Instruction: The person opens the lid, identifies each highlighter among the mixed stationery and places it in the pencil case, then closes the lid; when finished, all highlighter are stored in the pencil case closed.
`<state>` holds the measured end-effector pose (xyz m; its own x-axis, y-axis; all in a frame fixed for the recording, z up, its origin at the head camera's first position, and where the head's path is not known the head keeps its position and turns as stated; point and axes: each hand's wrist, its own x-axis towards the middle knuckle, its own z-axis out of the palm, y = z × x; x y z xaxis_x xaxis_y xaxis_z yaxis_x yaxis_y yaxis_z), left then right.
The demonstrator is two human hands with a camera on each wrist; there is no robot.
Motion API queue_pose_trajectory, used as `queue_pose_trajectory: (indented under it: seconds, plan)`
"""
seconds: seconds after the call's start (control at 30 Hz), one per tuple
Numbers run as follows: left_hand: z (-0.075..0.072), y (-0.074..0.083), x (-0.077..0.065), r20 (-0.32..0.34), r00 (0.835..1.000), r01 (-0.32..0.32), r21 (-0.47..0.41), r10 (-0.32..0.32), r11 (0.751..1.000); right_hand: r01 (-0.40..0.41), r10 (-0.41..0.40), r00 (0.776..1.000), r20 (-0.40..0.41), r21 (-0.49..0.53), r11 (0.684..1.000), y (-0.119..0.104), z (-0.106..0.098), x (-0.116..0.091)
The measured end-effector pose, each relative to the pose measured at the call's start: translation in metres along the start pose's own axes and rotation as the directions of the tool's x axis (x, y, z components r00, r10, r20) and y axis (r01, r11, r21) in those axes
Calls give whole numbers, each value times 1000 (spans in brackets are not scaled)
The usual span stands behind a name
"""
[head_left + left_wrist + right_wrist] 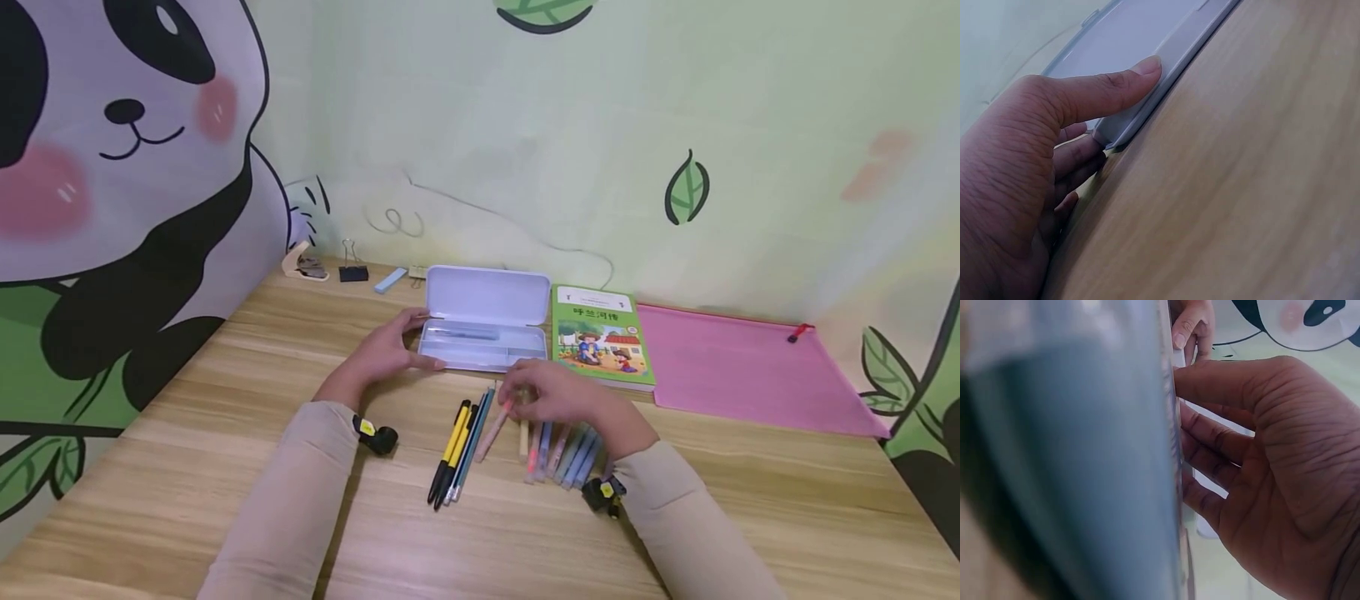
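Note:
My left hand (386,354) holds the left end of an open pale lilac pencil case (491,364). Its thumb lies along the front rim in the left wrist view, and the other fingers curl round the corner. Inside the case is a slim pen-like item (465,333). My right hand (558,392) pinches the upper end of a pink marker (492,435), in front of the case. Left of that marker lie yellow-and-black pens (452,450) and dark pencils (474,446). Several capped pastel markers (573,458) lie under and beside the right wrist, one blurred and close in the right wrist view.
A green book (602,337) lies right of the case, beside a pink zip pouch (757,371). At the back left are a stapler (305,262), a black binder clip (353,272) and a small blue stick (390,280). A panda-printed backdrop borders the wooden table (390,517).

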<state>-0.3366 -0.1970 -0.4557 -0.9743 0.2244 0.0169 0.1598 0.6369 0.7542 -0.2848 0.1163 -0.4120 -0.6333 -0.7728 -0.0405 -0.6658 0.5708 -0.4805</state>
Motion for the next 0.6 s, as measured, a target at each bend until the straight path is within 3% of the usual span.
queue_pose_trajectory:
  seconds: [0.27, 0.47, 0.6]
  plan:
    - [1, 0, 0, -1, 1000, 7, -2, -7, 1000, -69, 72, 997, 25, -114, 991, -12, 1, 0]
    - [0, -1, 0, -2, 1000, 8, 8, -8, 1000, -68, 71, 997, 2, -261, 963, -21, 0, 0]
    - [1, 1, 0, -2, 1000, 2, 7, -2, 1000, -72, 74, 997, -3, -295, 953, -24, -1, -1]
